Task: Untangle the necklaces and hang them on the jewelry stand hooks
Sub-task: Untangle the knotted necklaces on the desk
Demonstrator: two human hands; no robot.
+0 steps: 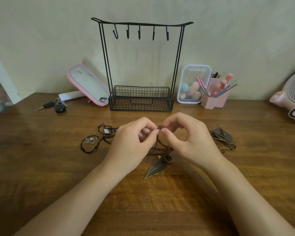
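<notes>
Brown cord necklace with bronze leaf pendant point(156, 167), centre frame: left hand point(131, 143) and right hand point(186, 140) both pinch its bead knot, likely to loosen it.

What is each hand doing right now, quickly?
Left hand: closed, pinching the brown cord of the leaf necklace.
Right hand: closed, pinching the same cord at its bead.

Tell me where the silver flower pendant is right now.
The silver flower pendant lies on the table in the head view, left of the left hand and nearer the person than the square pendant.
</notes>
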